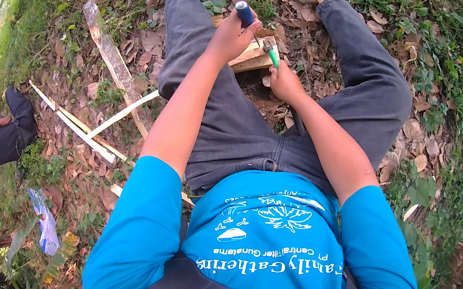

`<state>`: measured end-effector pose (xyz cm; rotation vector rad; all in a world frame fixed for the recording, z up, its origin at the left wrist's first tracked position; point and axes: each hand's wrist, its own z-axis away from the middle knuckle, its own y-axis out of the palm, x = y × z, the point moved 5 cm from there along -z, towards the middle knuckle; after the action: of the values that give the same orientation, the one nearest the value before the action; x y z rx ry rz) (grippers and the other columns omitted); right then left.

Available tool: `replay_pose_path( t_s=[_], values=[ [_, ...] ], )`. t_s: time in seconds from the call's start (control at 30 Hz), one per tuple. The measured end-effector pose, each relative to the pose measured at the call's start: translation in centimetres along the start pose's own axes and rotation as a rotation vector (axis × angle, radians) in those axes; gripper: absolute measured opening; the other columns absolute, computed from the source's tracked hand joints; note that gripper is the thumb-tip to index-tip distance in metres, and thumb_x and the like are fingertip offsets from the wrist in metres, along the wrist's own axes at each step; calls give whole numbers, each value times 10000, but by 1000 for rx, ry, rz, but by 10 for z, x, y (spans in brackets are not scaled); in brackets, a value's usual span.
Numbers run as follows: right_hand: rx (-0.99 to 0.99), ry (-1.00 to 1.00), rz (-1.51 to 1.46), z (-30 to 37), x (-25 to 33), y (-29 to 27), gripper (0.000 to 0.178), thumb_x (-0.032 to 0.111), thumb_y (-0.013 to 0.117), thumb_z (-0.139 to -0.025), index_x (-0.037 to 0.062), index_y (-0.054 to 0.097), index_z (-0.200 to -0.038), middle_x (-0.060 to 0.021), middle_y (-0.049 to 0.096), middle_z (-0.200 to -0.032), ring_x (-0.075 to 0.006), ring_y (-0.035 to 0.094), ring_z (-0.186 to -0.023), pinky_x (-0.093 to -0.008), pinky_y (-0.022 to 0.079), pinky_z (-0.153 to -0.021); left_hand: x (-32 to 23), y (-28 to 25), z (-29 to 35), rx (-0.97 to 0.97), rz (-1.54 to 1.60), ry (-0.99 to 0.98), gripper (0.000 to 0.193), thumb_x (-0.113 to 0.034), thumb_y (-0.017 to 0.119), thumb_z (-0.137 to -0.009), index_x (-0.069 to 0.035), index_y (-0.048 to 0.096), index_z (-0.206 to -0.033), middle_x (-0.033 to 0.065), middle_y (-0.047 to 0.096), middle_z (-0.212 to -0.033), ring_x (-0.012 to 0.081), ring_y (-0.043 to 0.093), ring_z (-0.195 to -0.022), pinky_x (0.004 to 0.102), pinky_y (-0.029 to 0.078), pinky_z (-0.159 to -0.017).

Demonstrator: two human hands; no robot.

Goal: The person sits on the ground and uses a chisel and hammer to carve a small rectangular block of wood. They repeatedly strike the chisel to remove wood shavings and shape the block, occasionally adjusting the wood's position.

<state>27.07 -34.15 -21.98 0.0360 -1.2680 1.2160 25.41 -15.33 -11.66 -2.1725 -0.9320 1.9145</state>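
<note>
Work seems underway, unfinished: the left hand grips a blue-handled screwdriver, the right hand green-handled pliers, near the wooden block's far edge.

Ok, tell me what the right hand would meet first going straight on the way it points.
Probably the pale block of wood, just ahead of the right hand and the green-handled tool it holds; depth is hard to judge from this view.

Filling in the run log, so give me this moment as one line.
left hand: grips blue-handled tool | right hand: grips green-handled tool | pale wood block: between the legs
</note>
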Motion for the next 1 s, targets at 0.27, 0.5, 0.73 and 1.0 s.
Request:
replay_pose_path(
  t_s=[0.27, 0.5, 0.73, 1.0],
  values=[
    [4, -18, 21, -3, -6, 4, 302, 245, 503, -1034, -36, 519, -1142, -331, 689, -983, -500, 680, -941, -570, 521, -827, 7, 2, 0, -2, -75, 42, 239, -211, 700, -987, -25, 589, -1088, 101, 744, -922, 229, 738, -882, 352, 559, -800],
    [-11, -29, 7, -4, -6, 4, 288, 249, 506, -1035, -19, 523, -1137, -328, 690, -978, -497, 678, -946, -563, 518, -830, 7, 5, 2, 0, -97, 66, 291, -272, 712, -964, -46, 589, -1099, 122, 738, -927, 325, 726, -887, 400, 552, -780],
    [5, -10, 8, -3, -6, 2, 292, 259, 508, -1037, -10, 523, -1149, -323, 688, -1004, -495, 674, -976, -551, 515, -847, -4, 6, 1, 31, -97, 86, 283, -253, 720, -963, -46, 572, -1087, 134, 710, -853, 331, 712, -808, 419, 530, -713],
    [24, 0, 10, -3, -4, 2, 296, 263, 502, -1041, -9, 524, -1154, -322, 687, -1004, -492, 675, -976, -546, 513, -850, -6, 5, 2, 10, -101, 176, 304, -240, 729, -961, -47, 538, -1099, 146, 698, -821, 337, 705, -760, 415, 527, -676]
  ],
)
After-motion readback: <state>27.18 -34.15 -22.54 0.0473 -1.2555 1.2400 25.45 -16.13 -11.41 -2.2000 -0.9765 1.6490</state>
